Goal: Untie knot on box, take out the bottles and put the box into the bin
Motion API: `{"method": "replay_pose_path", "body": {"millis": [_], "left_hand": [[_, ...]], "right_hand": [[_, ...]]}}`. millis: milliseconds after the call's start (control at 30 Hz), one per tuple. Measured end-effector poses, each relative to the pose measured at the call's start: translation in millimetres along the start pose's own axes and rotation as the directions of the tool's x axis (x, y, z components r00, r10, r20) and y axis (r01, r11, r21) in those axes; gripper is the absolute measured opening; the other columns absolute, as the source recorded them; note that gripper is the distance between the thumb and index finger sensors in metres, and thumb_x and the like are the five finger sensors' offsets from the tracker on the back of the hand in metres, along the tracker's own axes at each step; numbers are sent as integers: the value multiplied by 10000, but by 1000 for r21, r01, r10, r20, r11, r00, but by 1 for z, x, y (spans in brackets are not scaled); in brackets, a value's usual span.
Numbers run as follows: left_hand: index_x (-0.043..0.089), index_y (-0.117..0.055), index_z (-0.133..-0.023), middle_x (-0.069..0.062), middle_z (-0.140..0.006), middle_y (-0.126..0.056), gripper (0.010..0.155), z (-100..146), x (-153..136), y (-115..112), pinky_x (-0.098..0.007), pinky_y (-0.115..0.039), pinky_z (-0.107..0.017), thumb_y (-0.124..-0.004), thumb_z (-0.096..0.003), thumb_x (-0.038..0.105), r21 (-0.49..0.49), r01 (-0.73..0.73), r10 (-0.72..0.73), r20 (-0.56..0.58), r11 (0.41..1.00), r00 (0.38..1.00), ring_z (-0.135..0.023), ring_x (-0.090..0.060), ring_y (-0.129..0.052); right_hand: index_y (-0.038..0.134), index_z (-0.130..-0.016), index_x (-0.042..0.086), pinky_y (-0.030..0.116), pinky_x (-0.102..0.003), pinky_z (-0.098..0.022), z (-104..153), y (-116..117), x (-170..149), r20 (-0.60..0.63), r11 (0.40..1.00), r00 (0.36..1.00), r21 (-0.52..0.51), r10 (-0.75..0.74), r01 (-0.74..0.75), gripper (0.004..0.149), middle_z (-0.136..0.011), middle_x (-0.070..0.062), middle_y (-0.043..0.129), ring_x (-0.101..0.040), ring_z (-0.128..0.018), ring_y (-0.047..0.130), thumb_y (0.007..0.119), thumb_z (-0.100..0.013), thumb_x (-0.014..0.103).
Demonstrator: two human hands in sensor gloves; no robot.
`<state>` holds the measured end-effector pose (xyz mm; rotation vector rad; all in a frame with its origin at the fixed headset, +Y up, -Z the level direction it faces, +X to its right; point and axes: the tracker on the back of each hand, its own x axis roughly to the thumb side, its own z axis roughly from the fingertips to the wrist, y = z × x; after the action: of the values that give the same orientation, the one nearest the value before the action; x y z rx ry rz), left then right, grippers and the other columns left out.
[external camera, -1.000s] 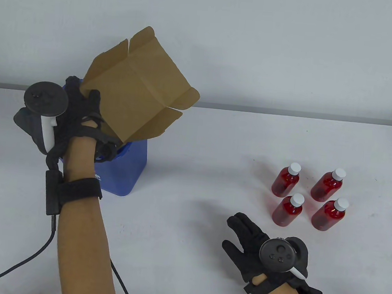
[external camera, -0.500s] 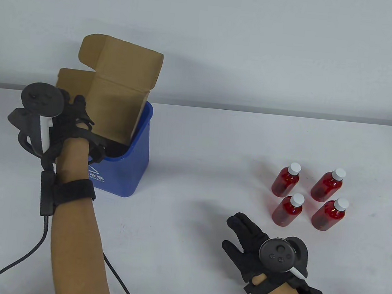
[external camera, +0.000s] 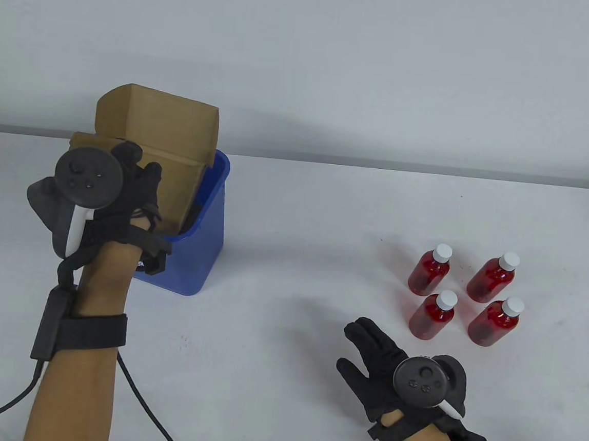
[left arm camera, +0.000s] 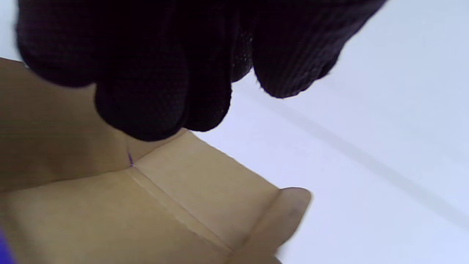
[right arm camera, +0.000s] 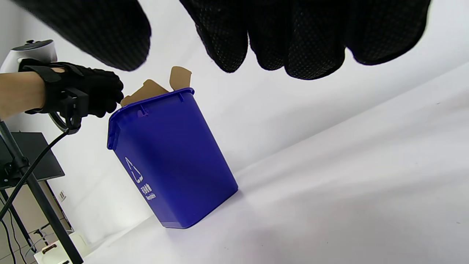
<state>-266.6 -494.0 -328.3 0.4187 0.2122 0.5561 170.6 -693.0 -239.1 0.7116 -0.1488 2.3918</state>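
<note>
Box (external camera: pixel 170 137) sunk deeper into bin (external camera: pixel 204 254), upright, flaps up.

The blue bin (right arm camera: pixel 172 161) bears a white recycling triangle above unreadable characters.

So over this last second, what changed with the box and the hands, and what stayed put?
The left hand carried the cardboard box from tilted above the blue bin down into it, open flaps up. The hand now sits at the box's near edge; whether it holds it is unclear. The right hand stayed flat on the table, and the four red bottles did not move.
</note>
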Motion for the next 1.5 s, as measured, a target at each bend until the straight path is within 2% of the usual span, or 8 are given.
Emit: {"method": "replay_pose_path", "body": {"millis": [267,633,700,967,1100,1333,1500], "left_hand": [[83,-670,-995,-119,-776,-949,629,48,6,-4,-498,-869,-384,-847,-481,399,-11,29,-26,190,1000,981,-475,-376,-1029],[92,-642,-1024,-122,-831,-918,686,107,-4,-27,-512,-855,-419,-850,-478,451,1,56,-53,335,998,941,-538,-397,-1010],[93,-637,-1031,-130,-845,-908,695,119,-4,-35,-519,-849,-434,-852,-478,455,7,51,-50,359,999,932,-559,-403,-1003],[139,-570,-1090,-161,-983,-790,761,157,-3,-72,-593,-762,-571,-850,-478,493,-69,43,-13,391,997,920,-771,-471,-897],[152,-565,-1101,-166,-1026,-750,774,176,3,-93,-628,-737,-601,-840,-478,520,-66,95,-56,441,993,896,-829,-522,-864],[160,-540,-1121,-173,-1087,-672,793,196,12,-126,-668,-676,-648,-781,-487,571,-122,118,-41,504,985,863,-916,-562,-773],[164,-490,-1139,-181,-1136,-577,819,202,14,-145,-725,-576,-687,-761,-488,581,-160,160,-48,541,974,839,-994,-611,-631]], "right_hand": [[610,-991,25,641,-660,-551,0,-1,0,1,1000,1000,-4,3,-3,684,-1015,-266,550,-539,-853,708,684,-500,495],[610,-992,24,636,-662,-555,0,-3,-1,-2,1000,1000,-13,7,-7,684,-1016,-265,548,-542,-858,699,683,-501,494],[610,-992,25,633,-663,-555,0,-3,-1,-2,1000,1000,-13,8,-8,683,-1016,-266,546,-543,-859,696,683,-501,494],[607,-993,24,624,-667,-559,1,-5,-1,-4,999,1000,-23,23,-23,684,-1018,-265,542,-547,-866,682,684,-501,493],[603,-995,22,607,-674,-565,1,-5,-1,-4,999,999,-27,36,-36,685,-1020,-266,536,-557,-874,658,685,-502,490],[591,-1001,22,577,-687,-574,2,-6,-1,-6,998,998,-26,55,-55,692,-1029,-269,510,-569,-894,606,686,-501,491],[570,-1010,20,531,-703,-582,2,-5,0,-7,997,997,-30,74,-75,702,-1040,-269,476,-586,-912,535,686,-501,490]]}}
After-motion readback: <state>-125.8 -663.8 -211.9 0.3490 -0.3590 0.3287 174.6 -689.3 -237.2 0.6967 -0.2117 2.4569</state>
